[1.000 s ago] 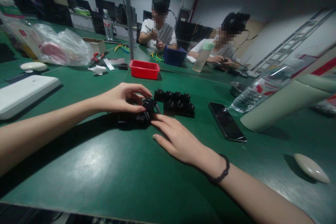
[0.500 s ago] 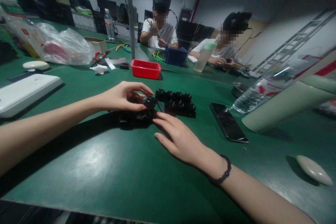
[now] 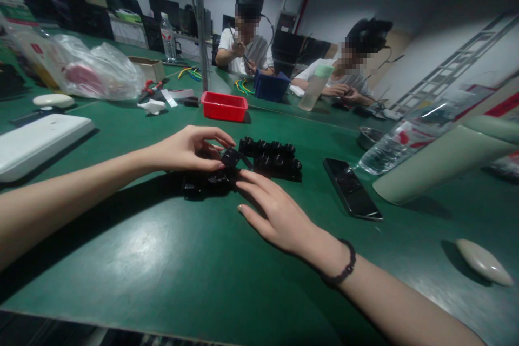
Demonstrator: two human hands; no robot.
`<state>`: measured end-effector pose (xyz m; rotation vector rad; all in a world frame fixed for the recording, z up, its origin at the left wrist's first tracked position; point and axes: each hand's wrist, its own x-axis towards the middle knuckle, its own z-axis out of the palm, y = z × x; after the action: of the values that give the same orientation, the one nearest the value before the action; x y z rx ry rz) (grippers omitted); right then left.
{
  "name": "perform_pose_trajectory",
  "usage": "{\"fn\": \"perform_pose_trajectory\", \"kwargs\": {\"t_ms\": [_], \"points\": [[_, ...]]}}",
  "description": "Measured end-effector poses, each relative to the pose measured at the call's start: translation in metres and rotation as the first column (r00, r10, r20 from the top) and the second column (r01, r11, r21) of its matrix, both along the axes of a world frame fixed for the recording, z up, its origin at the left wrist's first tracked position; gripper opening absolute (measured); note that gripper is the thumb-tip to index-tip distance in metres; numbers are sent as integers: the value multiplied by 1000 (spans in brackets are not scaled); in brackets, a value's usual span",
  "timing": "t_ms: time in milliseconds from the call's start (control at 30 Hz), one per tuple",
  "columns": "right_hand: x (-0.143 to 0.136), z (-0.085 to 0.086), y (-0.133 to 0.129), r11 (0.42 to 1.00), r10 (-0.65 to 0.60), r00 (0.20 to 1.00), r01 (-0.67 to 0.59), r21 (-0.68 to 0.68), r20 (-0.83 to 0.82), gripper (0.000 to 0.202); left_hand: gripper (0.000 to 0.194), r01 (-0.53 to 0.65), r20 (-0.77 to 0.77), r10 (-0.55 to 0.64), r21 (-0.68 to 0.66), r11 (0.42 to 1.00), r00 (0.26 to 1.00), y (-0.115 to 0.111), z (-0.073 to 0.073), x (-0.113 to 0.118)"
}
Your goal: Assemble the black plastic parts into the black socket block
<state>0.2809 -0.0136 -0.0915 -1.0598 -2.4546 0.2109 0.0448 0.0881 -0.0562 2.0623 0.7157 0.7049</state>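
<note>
Between the thumb and fingers of my left hand (image 3: 194, 148) is a small black block (image 3: 230, 157), held just above other black parts (image 3: 198, 186) on the green table (image 3: 182, 270). My right hand (image 3: 275, 208) lies low to the right of them, its fingers spread and its fingertips at the edge of the black parts. Whether those fingertips press on a part is hard to see. Behind my hands stand rows of black knobbed parts (image 3: 271, 157), touched by neither hand.
A red tray (image 3: 224, 106) sits beyond my hands. To the right are a phone (image 3: 352, 189), a green bottle (image 3: 438, 165) and a white rounded object (image 3: 484, 262). A white box (image 3: 42, 143) lies left. Two people sit across the table.
My hands have barely moved; the left still holds the block, which has tilted slightly. Across the table, the people's hands have shifted a little.
</note>
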Motion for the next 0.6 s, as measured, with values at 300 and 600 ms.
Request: {"fn": "perform_pose_trajectory", "kwargs": {"t_ms": [300,600], "points": [[0,0,0,999,7,1000,-6,39,-22,38,47,-31,-30,31,16,999,999,-3,2,2],[1,-2,1,998,25,999,-23,56,-42,39,47,-23,-47,25,51,998,999,-2,0,0]]}}
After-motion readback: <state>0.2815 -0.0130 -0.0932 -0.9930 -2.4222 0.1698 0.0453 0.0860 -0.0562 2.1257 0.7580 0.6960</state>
